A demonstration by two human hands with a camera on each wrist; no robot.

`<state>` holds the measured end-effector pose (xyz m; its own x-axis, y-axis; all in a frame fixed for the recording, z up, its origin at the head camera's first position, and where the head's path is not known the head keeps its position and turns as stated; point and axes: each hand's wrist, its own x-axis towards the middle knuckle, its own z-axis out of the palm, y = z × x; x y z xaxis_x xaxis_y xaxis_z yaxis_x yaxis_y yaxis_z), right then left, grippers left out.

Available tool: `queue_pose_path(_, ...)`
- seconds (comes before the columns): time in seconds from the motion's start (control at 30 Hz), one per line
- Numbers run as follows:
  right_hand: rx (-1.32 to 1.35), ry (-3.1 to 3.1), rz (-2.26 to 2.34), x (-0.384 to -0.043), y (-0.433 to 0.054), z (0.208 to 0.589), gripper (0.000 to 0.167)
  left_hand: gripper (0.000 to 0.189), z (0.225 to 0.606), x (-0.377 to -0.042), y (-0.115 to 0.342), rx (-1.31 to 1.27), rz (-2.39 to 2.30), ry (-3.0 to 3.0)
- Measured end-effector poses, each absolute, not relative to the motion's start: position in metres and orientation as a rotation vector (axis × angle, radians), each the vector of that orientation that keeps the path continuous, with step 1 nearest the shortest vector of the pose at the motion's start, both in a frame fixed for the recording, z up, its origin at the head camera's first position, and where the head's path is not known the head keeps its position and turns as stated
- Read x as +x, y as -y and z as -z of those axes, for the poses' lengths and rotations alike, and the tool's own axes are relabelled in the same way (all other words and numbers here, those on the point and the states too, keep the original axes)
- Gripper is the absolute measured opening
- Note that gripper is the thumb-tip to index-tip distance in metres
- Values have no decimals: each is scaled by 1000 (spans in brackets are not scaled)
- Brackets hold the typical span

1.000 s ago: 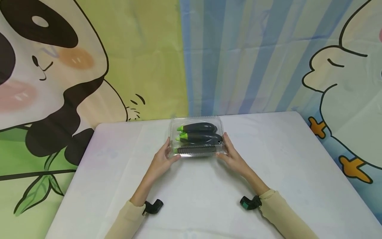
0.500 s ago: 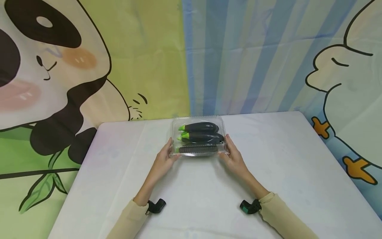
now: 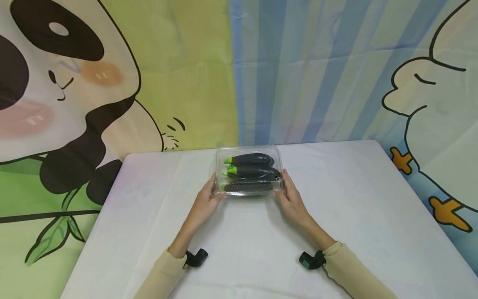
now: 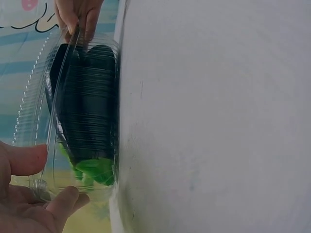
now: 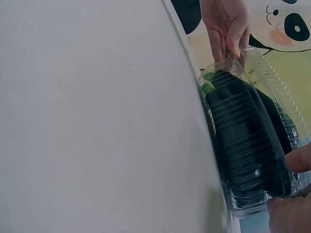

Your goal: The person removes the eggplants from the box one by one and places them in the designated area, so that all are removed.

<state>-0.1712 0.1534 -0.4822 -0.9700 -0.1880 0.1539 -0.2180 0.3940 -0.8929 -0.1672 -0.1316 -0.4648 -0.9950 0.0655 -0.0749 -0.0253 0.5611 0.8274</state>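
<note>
A clear plastic clamshell box (image 3: 221,154), its lid down, lies crosswise near the far edge of the table in the head view. Inside are glossy dark purple eggplants (image 3: 254,171) with bright green caps pointing left. My left hand (image 3: 203,202) grips the box's left end, thumb at the rim and fingers beneath, as the left wrist view shows close up. At the opposite end my right hand (image 3: 294,203) holds it the same way. The box's ribbed side (image 4: 90,107) faces me, close over the table. Parts of the fingers are hidden behind the box.
A white cloth covers the table (image 3: 246,249). Behind it hangs a printed backdrop (image 3: 194,74) with a panda at left and a white cartoon figure at right. Black wrist cameras (image 3: 196,257) sit at both beige sleeves (image 3: 160,274).
The head view has shifted slightly, so the scene sits a little further right. Both hands keep hold of the box, which otherwise stays almost in place.
</note>
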Motion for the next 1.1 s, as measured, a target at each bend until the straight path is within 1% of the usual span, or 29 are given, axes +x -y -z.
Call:
queue_pose_path(0.53,360,2609,-1607,-172,-152,481,66,68,463,-165,132,61,-1356,-2744)
queue_pose_path(0.73,375,2620,-1604,-162,-148,456,65,64,461,-165,129,83,-1351,-2774)
queue_pose_path(0.93,395,2609,-1552,-171,-155,472,66,57,462,-166,130,123,-1317,-2823)
queue_pose_path(0.97,402,2601,-1540,-173,-157,477,67,57,462,-166,130,122,-1314,-2821)
queue_pose_path(1.1,416,2563,-1548,-172,-158,478,67,58,462,-166,130,119,-1312,-2806)
